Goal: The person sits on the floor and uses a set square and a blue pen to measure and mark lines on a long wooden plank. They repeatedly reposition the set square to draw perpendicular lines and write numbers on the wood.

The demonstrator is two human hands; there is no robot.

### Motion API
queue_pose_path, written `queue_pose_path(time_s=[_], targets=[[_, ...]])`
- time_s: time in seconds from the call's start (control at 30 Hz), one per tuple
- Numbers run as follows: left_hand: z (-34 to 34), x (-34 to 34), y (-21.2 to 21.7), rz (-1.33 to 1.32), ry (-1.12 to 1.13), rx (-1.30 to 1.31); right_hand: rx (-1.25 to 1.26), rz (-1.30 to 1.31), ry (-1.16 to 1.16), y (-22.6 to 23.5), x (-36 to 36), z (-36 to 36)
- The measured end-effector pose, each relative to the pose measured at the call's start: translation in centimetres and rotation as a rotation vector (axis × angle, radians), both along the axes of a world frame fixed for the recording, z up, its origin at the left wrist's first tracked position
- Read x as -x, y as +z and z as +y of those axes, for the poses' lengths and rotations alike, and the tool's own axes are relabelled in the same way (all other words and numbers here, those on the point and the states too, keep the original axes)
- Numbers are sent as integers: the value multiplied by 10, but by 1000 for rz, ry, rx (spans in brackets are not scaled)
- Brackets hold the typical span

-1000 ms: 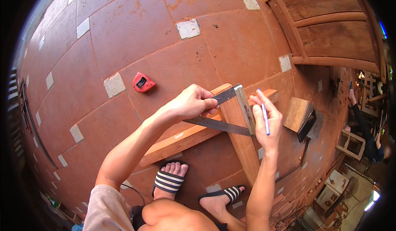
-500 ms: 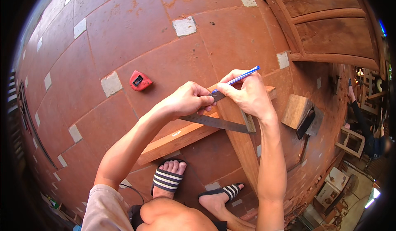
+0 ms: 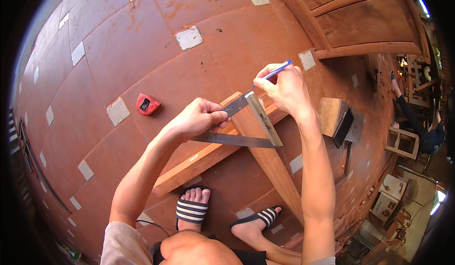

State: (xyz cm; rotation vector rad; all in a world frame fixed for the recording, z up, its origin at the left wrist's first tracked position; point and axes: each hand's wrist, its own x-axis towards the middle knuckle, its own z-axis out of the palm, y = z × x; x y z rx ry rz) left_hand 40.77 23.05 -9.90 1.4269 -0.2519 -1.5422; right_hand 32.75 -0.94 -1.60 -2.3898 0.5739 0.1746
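My left hand (image 3: 203, 117) pinches one metal blade of a carpenter's square (image 3: 265, 122) between thumb and fingers. The square's stock lies against the edge of a wooden board (image 3: 272, 177), and its other blade crosses the board lower down. That board rests over a second wooden beam (image 3: 192, 170) on the floor, crossing it at an angle. My right hand (image 3: 286, 90) grips a blue pen (image 3: 277, 70), its tip just beyond the square's top corner, apart from the wood.
A red tape measure (image 3: 148, 104) lies on the tiled floor to the left. Right of my hand stands a wooden block (image 3: 332, 116) beside a dark metal piece (image 3: 343, 128). A panelled wooden frame (image 3: 365, 21) is at the upper right. At the far right is another person (image 3: 429, 137).
My right hand has lifted the pen away from the square, up and slightly left. My left hand has shifted left along the blade, and more of the square's stock shows.
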Motion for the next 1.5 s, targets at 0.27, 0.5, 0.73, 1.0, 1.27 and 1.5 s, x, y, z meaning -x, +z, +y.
queue_pose_path(time_s=[0.27,0.5,0.73,1.0,1.27,1.5], targets=[[3,-8,15,-256,-38,13,-346,162,-217,-45,111,22],[-45,-40,24,-697,-182,-270,-607,-347,-643,-20,190,0],[-90,-2,-9,-456,-204,-226,-435,-568,-753,48,250,23],[-62,5,-55,-672,19,428,187,-500,-483,-3,226,118],[-32,0,-38,-912,334,663,321,-501,-287,-52,197,176],[9,58,15,-1355,-416,900,449,-358,-353,-60,202,181]])
